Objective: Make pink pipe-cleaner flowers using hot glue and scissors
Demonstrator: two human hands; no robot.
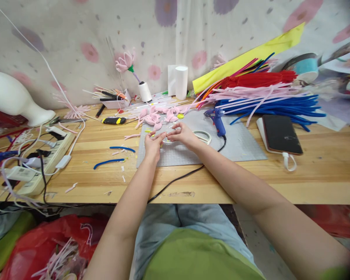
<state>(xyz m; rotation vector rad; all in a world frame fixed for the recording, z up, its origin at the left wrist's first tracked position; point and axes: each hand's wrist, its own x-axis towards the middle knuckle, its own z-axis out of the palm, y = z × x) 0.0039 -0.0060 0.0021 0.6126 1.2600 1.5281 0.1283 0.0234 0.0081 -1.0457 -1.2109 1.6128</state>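
My left hand (154, 144) and my right hand (183, 135) meet over the grey cutting mat (239, 149). Fingers of both are pinched close together, fingertips nearly touching. Whatever lies between them is too small to make out. Just beyond the hands are pink pipe-cleaner petals (151, 119) and a small yellow piece (180, 116). The pale handle of a pair of scissors (203, 137) shows beside my right wrist, its other end hidden by that hand. Farther right on the mat lies a blue glue gun (217, 121), its black cord running under my right forearm.
Blue pipe-cleaner pieces (122, 148) and scraps lie left of the mat, near a utility knife (113, 121). A cable-laden power strip (48, 165) stands at left. Bundled pipe cleaners (268, 107) and a charging phone (282, 134) are at right. A pink flower (125, 62) stands behind.
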